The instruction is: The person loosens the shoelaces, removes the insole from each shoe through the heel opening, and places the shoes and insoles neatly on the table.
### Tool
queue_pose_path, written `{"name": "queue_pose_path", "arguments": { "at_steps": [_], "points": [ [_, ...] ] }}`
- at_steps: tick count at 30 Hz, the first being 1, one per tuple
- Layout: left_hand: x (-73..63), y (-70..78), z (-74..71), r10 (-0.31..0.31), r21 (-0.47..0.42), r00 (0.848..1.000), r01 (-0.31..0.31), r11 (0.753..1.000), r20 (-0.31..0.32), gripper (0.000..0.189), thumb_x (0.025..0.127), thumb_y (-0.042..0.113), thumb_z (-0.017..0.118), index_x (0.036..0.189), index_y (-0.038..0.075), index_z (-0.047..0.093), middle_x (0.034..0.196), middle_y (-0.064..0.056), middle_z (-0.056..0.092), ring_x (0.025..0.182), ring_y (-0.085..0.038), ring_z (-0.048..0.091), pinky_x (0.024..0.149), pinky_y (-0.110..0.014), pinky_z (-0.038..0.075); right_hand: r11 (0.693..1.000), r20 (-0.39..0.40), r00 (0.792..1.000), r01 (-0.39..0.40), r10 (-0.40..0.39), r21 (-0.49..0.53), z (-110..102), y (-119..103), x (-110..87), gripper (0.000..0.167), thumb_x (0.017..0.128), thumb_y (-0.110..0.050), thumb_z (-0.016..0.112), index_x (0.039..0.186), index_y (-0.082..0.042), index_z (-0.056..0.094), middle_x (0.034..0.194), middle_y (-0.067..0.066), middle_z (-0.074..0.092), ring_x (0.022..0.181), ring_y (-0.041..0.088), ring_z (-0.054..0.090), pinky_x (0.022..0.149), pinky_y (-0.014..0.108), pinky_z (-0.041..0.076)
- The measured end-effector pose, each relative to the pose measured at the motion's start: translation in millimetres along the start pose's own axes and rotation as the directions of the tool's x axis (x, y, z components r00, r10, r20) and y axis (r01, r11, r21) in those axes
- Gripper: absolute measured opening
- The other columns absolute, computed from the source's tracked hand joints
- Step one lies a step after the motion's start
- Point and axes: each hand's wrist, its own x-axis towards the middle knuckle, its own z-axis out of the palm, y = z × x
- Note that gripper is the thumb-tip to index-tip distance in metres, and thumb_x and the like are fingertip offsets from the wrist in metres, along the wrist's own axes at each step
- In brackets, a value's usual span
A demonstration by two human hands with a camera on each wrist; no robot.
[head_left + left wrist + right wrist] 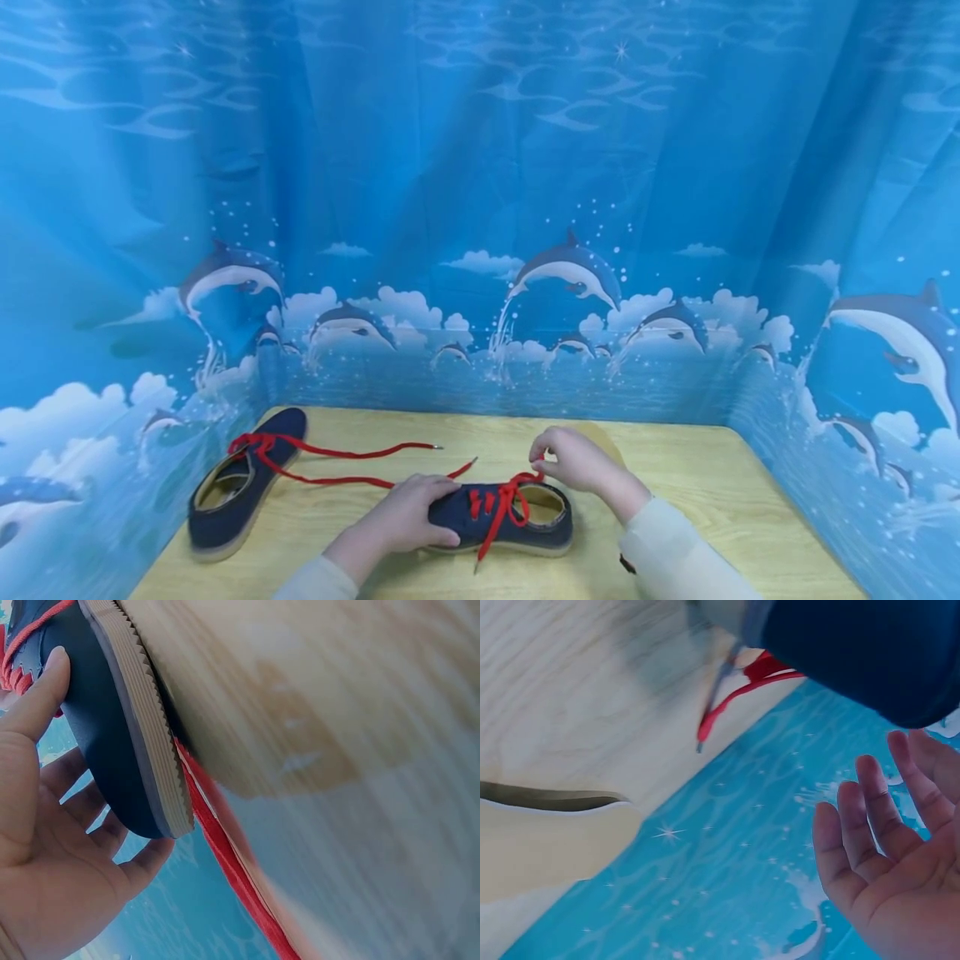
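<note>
Navy-blue lace-up shoe point(517, 536) with a tan sole sits upright on the light wood-grain worktop point(712, 492), near the front edge, toe left. On the head feed I have the left hand point(408, 512) gripping the toe, thumb on the near side. Right hand point(573, 458) pinches the shoe's red fabric lace point(516, 487) above the opening; can't tell if that's a loop or an end. Another strand hangs down the near side.

Left wrist gives me what head doesn't: sole edge point(150, 716) is ribbed, fingers curl behind the toe, red cord point(232, 862) runs past it. Right wrist misses the pinch; I only get spread fingers below the shoe, plus a dangling metal tip point(699, 748).

Head only: matching navy shoe point(258, 496) at left, red laces trailing right, and blue dolphin-print curtain point(420, 208) behind.
</note>
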Motion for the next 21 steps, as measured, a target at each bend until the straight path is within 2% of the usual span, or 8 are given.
{"name": "queue_pose_path", "arguments": {
  "at_steps": [5, 12, 21],
  "points": [
    [0.6, -0.4, 0.6, -0.003, 0.01, 1.0, 0.003, 1.0, -0.006, 0.081, 0.075, 0.059, 0.08, 0.143, 0.021, 0.058, 0.145, -0.007, 0.053, 0.135, -0.037, 0.045, 0.107, -0.06, 0.039, 1.0, 0.008, 1.0, 0.012, -0.012, -0.026, -1, -11, -3.3, 0.006, 0.092, -0.012, 0.074, 0.096, -0.016, 0.075, 0.096, -0.006, 0.067, 0.094, 0.02, 0.064, 0.082, 0.04, 0.056],
    [2.8, -0.8, 2.0, -0.001, 0.02, 1.0, 0.002, 1.0, -0.013, 0.081, 0.074, 0.06, 0.08, 0.143, 0.022, 0.058, 0.144, -0.006, 0.054, 0.134, -0.035, 0.046, 0.107, -0.058, 0.039, 0.999, 0.021, 0.999, 0.036, -0.036, -0.038, -1, -26, -5.1, 0.01, 0.089, -0.015, 0.077, 0.099, -0.017, 0.075, 0.101, -0.004, 0.067, 0.1, 0.024, 0.062, 0.084, 0.042, 0.055],
    [2.8, -1.5, 1.8, 0.009, 0.027, 1.0, -0.009, 1.0, -0.018, 0.081, 0.075, 0.059, 0.081, 0.142, 0.02, 0.059, 0.143, -0.007, 0.056, 0.134, -0.036, 0.047, 0.108, -0.059, 0.038, 0.996, 0.041, 0.995, 0.088, -0.087, -0.027, 8, -27, -0.8, 0.017, 0.089, -0.012, 0.076, 0.106, -0.018, 0.077, 0.105, -0.005, 0.068, 0.103, 0.02, 0.061, 0.087, 0.038, 0.055]
  ]
}}
